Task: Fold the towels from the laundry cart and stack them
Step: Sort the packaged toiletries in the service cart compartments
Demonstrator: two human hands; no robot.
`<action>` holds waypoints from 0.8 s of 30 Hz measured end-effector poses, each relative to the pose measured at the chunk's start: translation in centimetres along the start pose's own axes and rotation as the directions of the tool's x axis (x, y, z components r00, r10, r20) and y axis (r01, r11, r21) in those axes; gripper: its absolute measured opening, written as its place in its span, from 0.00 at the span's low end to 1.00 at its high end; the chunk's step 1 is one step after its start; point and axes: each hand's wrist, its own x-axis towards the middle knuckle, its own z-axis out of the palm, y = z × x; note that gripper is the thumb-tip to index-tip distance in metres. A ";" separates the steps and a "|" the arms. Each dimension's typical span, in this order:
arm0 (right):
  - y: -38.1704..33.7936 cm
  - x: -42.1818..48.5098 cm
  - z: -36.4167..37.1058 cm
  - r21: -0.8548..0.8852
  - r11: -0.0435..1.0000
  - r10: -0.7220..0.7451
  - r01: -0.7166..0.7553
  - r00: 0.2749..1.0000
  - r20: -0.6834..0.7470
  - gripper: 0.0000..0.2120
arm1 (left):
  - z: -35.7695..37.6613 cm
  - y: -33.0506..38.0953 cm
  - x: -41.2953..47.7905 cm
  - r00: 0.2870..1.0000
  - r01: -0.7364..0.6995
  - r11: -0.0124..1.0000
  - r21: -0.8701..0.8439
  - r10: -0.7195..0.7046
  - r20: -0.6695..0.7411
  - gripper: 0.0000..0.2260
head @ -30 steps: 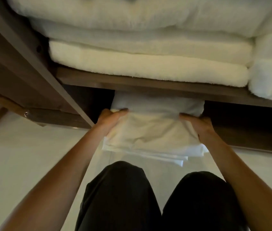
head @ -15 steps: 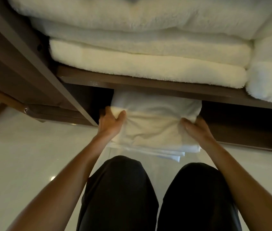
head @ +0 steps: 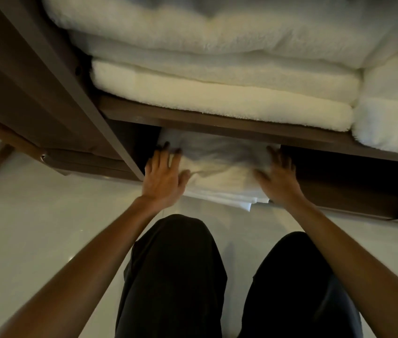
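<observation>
As the left hand point(head: 163, 178) and right hand point(head: 279, 178) press straight-fingered, the folded towel point(head: 219, 172) lies between them.

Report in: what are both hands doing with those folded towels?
Left hand, right hand flat on folded white cloth towels, fingers spread. Towels sit under dark wooden shelf, front edge sticking out. Nothing seen blocking.

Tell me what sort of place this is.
Likely a linen closet or housekeeping store, though I can't be sure: thick folded white towels stacked on a dark wooden shelf, a thinner folded stack in the compartment below, and a glossy pale floor.
</observation>
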 end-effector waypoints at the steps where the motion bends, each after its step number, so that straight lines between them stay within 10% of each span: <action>1: 0.0 -0.2 0.4 0.042 0.999 0.018 -0.022 0.996 0.086 0.34 | 0.3 -0.2 -0.1 0.999 -0.017 1.000 0.017 0.017 0.027 0.31; 16: -3.5 4.7 2.3 -0.091 0.993 0.099 -0.077 0.960 0.263 0.41 | -0.4 -1.1 6.3 0.949 0.161 0.983 0.086 -0.178 0.258 0.28; 24: -6.0 -3.6 -2.3 -0.024 0.990 0.140 -0.139 0.938 0.316 0.25 | -7.4 1.5 -0.8 0.914 0.172 0.983 -0.060 -0.136 0.381 0.23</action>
